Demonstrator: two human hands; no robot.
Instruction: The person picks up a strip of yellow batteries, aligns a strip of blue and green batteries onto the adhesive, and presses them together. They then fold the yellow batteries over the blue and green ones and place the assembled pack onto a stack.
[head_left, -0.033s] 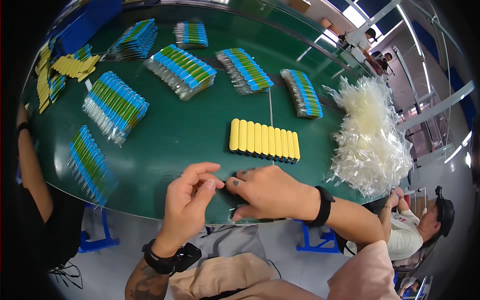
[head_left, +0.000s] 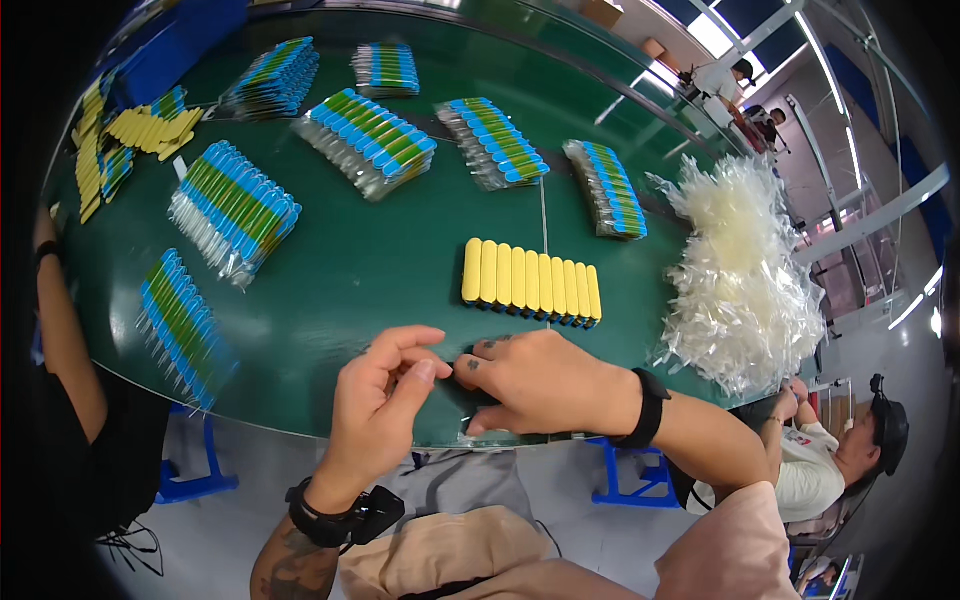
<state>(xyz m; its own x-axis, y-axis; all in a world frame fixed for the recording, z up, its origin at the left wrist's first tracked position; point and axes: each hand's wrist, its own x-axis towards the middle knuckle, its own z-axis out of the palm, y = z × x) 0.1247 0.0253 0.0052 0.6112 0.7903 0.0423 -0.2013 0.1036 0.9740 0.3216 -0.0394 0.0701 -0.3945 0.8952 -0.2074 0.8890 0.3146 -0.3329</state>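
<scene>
My left hand (head_left: pixel 378 405) is at the near table edge, its fingers bent and the thumb close to the fingertips; anything pinched there is too small to see. Beside it, nearly touching, my right hand (head_left: pixel 525 385) is palm down with curled fingers. A dark bit shows between the hands and a small clear glint by the right thumb, but what the right hand grips is hidden. Just beyond stands a row of yellow-topped strips (head_left: pixel 530 280), dark and blue beneath. To the right lies a heap of clear plastic sleeves (head_left: pixel 740 280).
Bundles of blue-and-green strips in clear sleeves (head_left: pixel 235 205) (head_left: pixel 370 140) stand about the green table (head_left: pixel 370 265). Loose yellow strips (head_left: pixel 150 130) lie far left by a blue bin (head_left: pixel 180 55). A person's arm (head_left: pixel 70 340) is at left; another person (head_left: pixel 820 450) sits at right.
The whole view has shifted very slightly. Both hands keep the same pose, and nothing is seen taken up or let go.
</scene>
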